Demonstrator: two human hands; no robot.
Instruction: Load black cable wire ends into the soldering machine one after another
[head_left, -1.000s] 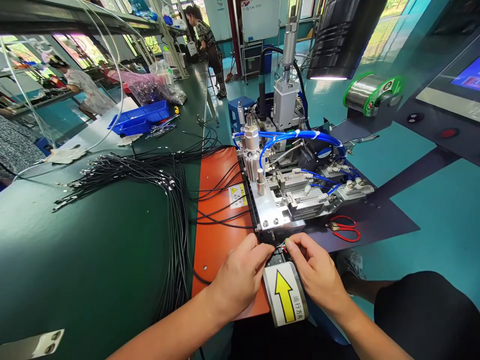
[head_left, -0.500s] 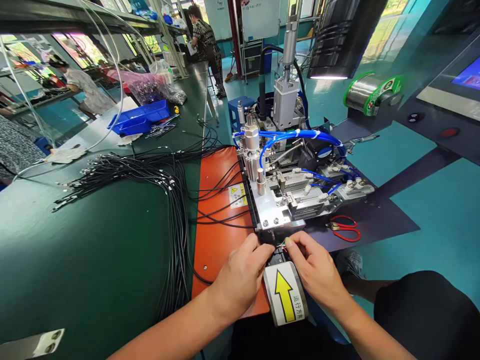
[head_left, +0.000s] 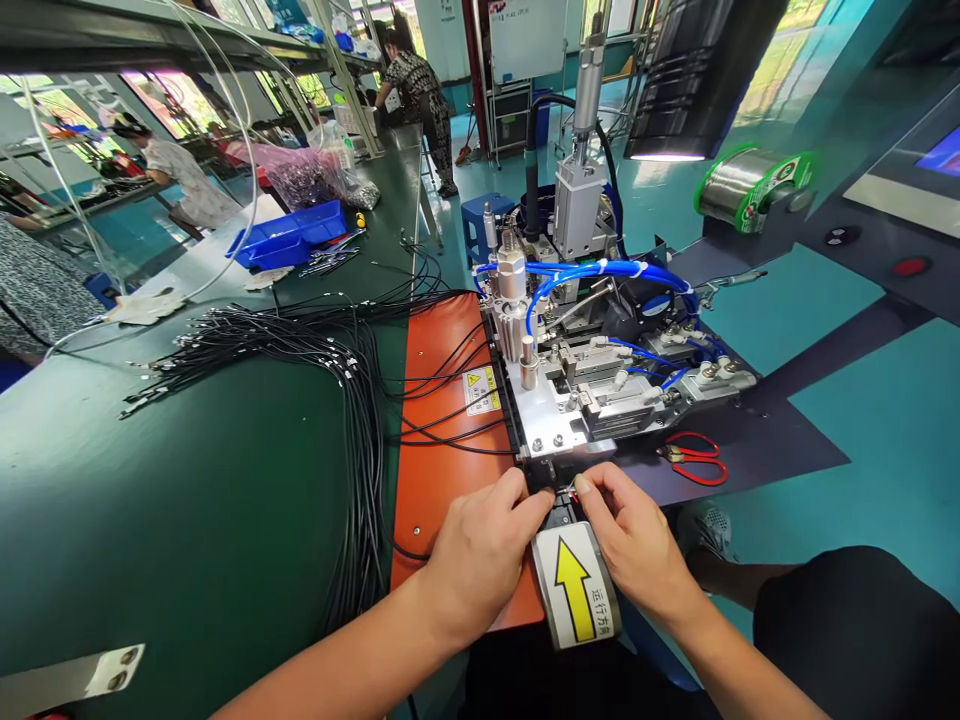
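Note:
At the near end of a metal machine [head_left: 541,412], both hands meet over a small black fixture. My left hand [head_left: 486,545] is closed, thumb and forefinger pressed down at the fixture. A black cable [head_left: 411,553] runs into this hand from the left. Thin coloured wires [head_left: 574,494], one of them red, stick out toward my right hand [head_left: 634,530], which pinches their ends between thumb and forefinger. Just below the fingers sits a curved plate with a yellow arrow [head_left: 573,595]. The fingers hide most of the cable's end.
A large bundle of black cables [head_left: 364,480] lies on the green table, and several cables cross the orange plate [head_left: 439,490] into the machine. Red-handled cutters [head_left: 697,460] lie to the right. Behind are a blue bin [head_left: 292,235], a solder spool [head_left: 731,190] and other people.
The whole view has shifted slightly to the right. Both hands keep nearly the same place and grip at the fixture.

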